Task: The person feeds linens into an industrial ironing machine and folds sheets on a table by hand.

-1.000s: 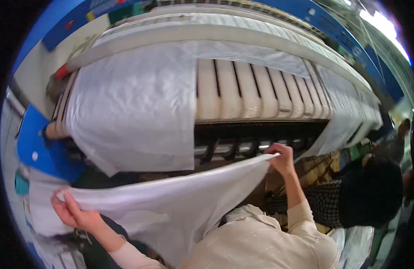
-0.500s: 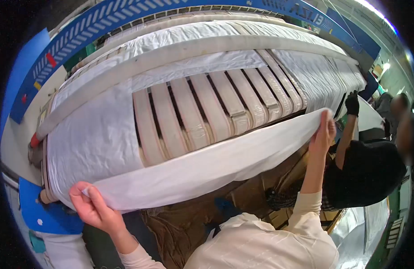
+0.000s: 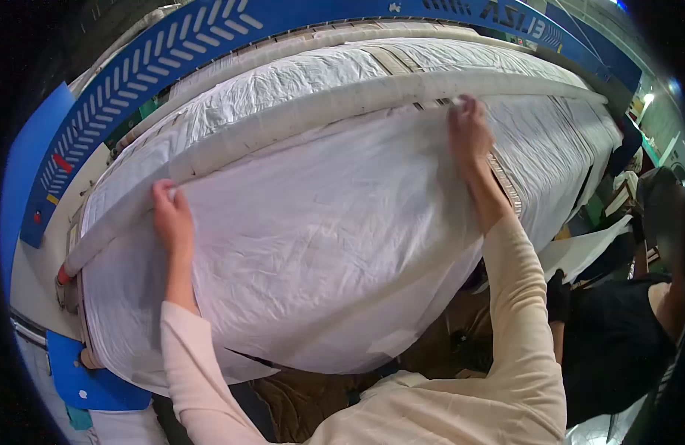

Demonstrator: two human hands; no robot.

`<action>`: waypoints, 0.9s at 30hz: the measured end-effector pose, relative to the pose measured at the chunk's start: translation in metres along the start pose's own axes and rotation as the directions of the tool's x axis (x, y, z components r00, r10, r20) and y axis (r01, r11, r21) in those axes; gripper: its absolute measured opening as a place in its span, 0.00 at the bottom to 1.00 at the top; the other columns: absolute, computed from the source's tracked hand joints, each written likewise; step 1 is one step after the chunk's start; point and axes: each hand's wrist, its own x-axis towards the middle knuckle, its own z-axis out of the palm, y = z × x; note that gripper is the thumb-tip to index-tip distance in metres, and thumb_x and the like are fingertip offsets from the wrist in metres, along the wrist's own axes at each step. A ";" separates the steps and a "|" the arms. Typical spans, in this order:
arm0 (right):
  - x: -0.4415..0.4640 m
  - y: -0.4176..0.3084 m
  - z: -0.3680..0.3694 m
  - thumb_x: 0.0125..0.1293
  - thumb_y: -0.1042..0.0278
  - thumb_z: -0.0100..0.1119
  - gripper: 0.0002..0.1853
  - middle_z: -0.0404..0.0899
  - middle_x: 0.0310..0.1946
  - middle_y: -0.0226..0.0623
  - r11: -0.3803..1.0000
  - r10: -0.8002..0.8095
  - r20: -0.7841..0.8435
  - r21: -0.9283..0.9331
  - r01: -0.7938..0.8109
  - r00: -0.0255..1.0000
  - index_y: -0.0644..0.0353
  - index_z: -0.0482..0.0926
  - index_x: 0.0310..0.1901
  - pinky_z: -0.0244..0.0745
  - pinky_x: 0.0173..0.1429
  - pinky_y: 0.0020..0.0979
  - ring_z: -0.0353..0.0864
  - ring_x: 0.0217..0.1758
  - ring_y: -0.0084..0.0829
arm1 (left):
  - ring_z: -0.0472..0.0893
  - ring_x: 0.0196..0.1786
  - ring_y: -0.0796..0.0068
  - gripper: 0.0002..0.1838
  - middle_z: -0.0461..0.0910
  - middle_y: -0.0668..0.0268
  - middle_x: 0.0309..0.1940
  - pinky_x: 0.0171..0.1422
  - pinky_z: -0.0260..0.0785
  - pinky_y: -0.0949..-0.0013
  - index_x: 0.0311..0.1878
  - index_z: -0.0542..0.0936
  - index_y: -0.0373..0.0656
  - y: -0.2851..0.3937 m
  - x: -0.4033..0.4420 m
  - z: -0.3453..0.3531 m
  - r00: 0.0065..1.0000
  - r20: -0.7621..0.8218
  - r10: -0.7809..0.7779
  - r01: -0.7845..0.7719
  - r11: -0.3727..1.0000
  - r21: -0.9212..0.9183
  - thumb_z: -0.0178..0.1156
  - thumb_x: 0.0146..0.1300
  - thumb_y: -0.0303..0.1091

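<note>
A white cloth sheet (image 3: 335, 237) lies spread over the belts of a large machine, its lower part hanging over the front edge. My left hand (image 3: 172, 215) pinches its far left corner just below the long pale roller (image 3: 283, 115). Farther right, my right hand (image 3: 470, 137) grips the far right corner, close under the same roller. The right hand is slightly blurred. Only a few bare belt strips (image 3: 506, 178) show beside the sheet's right edge.
A blue machine beam (image 3: 209, 37) arches across the back. Other white cloth (image 3: 539, 141) lies on the belts to the right. A co-worker in black (image 3: 610, 348) stands at my right with a gloved hand (image 3: 558, 297). A blue panel (image 3: 97, 378) is at lower left.
Both hands have moved forward and up to the roller, carrying the sheet's edge. The sheet now covers the belts that were bare. The co-worker's gloved hand has come lower.
</note>
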 end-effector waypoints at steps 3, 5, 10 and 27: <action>0.001 0.000 0.028 0.60 0.59 0.58 0.15 0.75 0.50 0.37 0.972 -0.051 0.219 -0.213 0.099 0.974 0.52 0.76 0.48 0.69 0.57 0.42 0.74 0.56 0.42 | 0.75 0.49 0.51 0.12 0.75 0.55 0.42 0.51 0.67 0.54 0.46 0.69 0.41 0.000 -0.001 0.018 0.995 0.013 0.098 -0.098 0.957 0.275 0.58 0.62 0.30; 0.006 -0.004 0.018 0.60 0.58 0.58 0.16 0.76 0.50 0.37 0.979 -0.102 0.272 -0.143 0.145 0.957 0.51 0.76 0.48 0.63 0.63 0.43 0.72 0.57 0.41 | 0.72 0.51 0.50 0.11 0.72 0.57 0.44 0.54 0.65 0.54 0.44 0.68 0.43 0.001 0.003 0.022 0.994 0.065 0.082 -0.096 0.966 0.241 0.59 0.61 0.29; 0.013 -0.012 0.009 0.62 0.54 0.60 0.19 0.76 0.55 0.36 0.974 0.065 0.389 -0.225 0.026 0.919 0.49 0.79 0.53 0.55 0.68 0.44 0.69 0.63 0.41 | 0.71 0.56 0.54 0.12 0.73 0.59 0.48 0.61 0.60 0.50 0.49 0.71 0.44 0.014 0.005 -0.007 0.976 0.150 0.160 -0.213 0.859 0.467 0.57 0.62 0.28; -0.185 -0.031 -0.167 0.70 0.74 0.51 0.13 0.75 0.55 0.42 0.915 0.091 -0.079 0.401 -0.051 0.993 0.66 0.75 0.54 0.65 0.64 0.36 0.72 0.61 0.39 | 0.72 0.61 0.54 0.21 0.72 0.52 0.61 0.66 0.60 0.54 0.60 0.71 0.36 0.072 -0.204 -0.141 0.971 0.075 0.229 -0.218 0.967 -0.129 0.54 0.66 0.34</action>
